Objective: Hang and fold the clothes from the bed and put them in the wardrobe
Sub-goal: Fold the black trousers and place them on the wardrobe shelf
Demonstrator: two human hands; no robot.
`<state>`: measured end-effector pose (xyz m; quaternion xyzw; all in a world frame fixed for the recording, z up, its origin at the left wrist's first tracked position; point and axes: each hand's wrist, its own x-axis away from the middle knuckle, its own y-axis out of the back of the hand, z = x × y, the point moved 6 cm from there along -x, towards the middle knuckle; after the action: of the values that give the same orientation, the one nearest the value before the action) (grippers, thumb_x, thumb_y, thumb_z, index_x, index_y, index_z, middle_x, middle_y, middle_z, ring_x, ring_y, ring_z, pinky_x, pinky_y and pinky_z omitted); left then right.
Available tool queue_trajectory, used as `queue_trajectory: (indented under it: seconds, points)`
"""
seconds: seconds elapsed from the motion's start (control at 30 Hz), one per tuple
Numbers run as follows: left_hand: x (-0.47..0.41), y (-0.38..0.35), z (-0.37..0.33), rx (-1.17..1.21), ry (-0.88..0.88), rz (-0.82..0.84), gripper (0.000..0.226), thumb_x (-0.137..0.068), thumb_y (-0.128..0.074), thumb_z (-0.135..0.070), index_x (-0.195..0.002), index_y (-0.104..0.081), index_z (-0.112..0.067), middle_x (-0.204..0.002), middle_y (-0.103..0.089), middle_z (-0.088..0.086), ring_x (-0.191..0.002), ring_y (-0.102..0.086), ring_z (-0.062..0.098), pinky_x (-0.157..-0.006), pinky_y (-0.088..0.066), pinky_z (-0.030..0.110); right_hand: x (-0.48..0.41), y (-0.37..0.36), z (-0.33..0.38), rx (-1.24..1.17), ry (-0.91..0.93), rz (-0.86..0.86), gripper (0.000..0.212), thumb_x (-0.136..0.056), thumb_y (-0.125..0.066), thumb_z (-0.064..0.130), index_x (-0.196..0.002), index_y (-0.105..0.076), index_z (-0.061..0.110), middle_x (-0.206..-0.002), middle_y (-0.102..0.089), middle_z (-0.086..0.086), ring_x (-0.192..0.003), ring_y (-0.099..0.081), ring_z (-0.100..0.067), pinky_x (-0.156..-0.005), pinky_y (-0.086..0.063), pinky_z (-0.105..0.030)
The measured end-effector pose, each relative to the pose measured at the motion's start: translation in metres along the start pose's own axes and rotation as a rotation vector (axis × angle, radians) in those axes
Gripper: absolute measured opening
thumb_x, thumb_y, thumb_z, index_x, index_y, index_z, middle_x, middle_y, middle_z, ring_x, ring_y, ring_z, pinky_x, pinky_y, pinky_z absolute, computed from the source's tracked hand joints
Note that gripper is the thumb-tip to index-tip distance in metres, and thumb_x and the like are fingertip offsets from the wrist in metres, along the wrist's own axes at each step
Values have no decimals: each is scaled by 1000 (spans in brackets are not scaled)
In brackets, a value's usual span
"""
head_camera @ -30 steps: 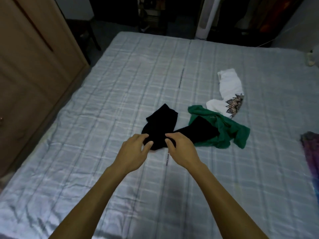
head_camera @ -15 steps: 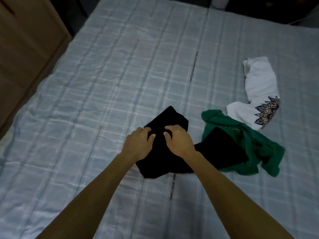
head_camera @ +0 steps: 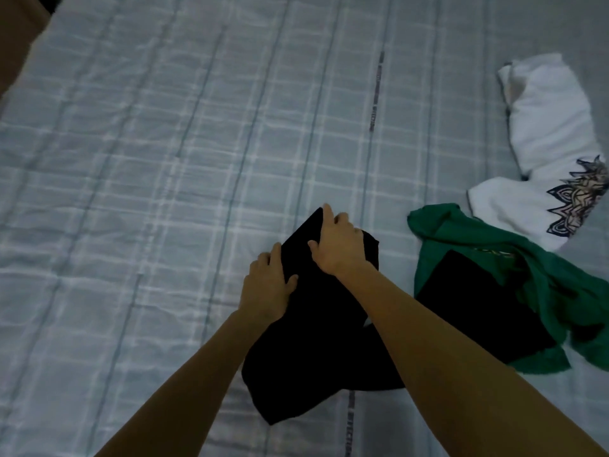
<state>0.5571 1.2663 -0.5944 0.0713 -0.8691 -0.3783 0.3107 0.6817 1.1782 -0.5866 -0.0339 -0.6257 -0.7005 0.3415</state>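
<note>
Head view. Half a second back both hands sat side by side, bunched on the middle of the black garment (head_camera: 313, 341). Now they are apart along it. The right hand (head_camera: 339, 245) has gone out to the far corner, forefinger stretched to the tip. The left hand (head_camera: 267, 285) has dropped to the left edge, just short of the right hand.

Left hand grips: thumb on top of the cloth, fingers over the edge. The right hand's fingers are bent over the corner, but I cannot tell whether they pinch or only press.

The garment lies on the bed (head_camera: 148, 166), its bulk trailing from the grip back toward the person under both forearms.

Judgement: they are hunting for corners to spread it out. Folding is not yet begun.

Right of the grip is a green garment (head_camera: 543, 291). The black cloth's right-hand part lies over it, so a pull may drag the green along. Beyond that, farther right, is a white garment (head_camera: 553, 133) with a dark print. Far left of the grip, at the frame corner, is a brown wooden panel (head_camera: 16, 34), probably the wardrobe. Dim light; black folds are hard to read.
</note>
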Motion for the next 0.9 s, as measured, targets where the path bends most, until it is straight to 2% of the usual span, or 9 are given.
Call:
queue_trajectory:
  seconds: [0.1,0.2,0.37,0.5,0.57,0.63,0.7,0.8,0.9]
  points:
    - [1,6,2,28,74,-25,71,-87,-62,-39,-141,-26,-11,-123,-42,19,-112,-44,34,-89,-44,45,18,5,7,36,82,-81,46,-94,-49,25,-137,-39,11,-115,-56,-13,-98,-57,-29,-87,-40,-38]
    - [16,21,-5,-28,59,-63,54,-85,-64,-37,-126,-45,-9,-111,-45,18,-106,-45,33,-83,-45,41,49,27,13,-195,131,-131,24,-96,-47,21,-114,-58,8,-104,-58,-13,-90,-59,-28,-81,-47,-39]
    - [61,52,-22,-36,3,-137,32,-82,-66,-39,-85,-47,-13,-92,-41,5,-87,-48,25,-67,-42,35,123,78,22,-444,215,-70,23,-98,-49,18,-116,-61,10,-111,-59,-12,-99,-57,-24,-83,-42,-24]
    - [108,68,-37,179,-28,10,32,-86,-63,-29,-94,-34,-19,-70,-53,3,-58,-51,16,-53,-41,31,190,119,30,-493,254,-76,21,-97,-50,13,-113,-62,10,-109,-59,-13,-100,-56,-23,-81,-35,-16]
    - [133,83,-50,172,-98,18,29,-89,-60,-31,-102,-35,-27,-68,-59,5,-58,-57,20,-52,-43,31,222,143,38,-496,262,-93,21,-96,-50,12,-113,-62,11,-109,-59,-12,-101,-56,-23,-81,-35,-17]
    - [158,104,-63,115,-174,6,15,-92,-56,-35,-82,-46,-29,-68,-58,0,-66,-60,24,-53,-39,29,252,169,46,-518,259,-148,21,-95,-52,13,-113,-63,11,-112,-60,-12,-103,-56,-23,-87,-40,-23]
    - [185,132,-78,42,-246,-68,38,-94,-51,-37,-59,-40,-29,-59,-50,-5,-60,-55,19,-52,-31,29,281,198,51,-555,233,-235,21,-93,-55,15,-112,-64,13,-114,-62,-10,-106,-57,-23,-92,-43,-29]
    - [224,178,-98,46,-301,-177,43,-95,-49,-36,-54,-41,-27,-53,-52,-6,-56,-55,17,-63,-36,33,326,235,53,-604,189,-364,5,-88,-57,19,-88,-63,19,-90,-67,-1,-85,-63,-18,-74,-45,-25]
    - [268,223,-122,39,-388,-254,35,-92,-41,-37,-61,-52,-25,-52,-54,-4,-58,-58,22,-71,-39,36,375,264,56,-646,173,-461,10,-82,-63,22,-75,-59,17,-68,-61,8,-62,-56,-2,-55,-39,-18]
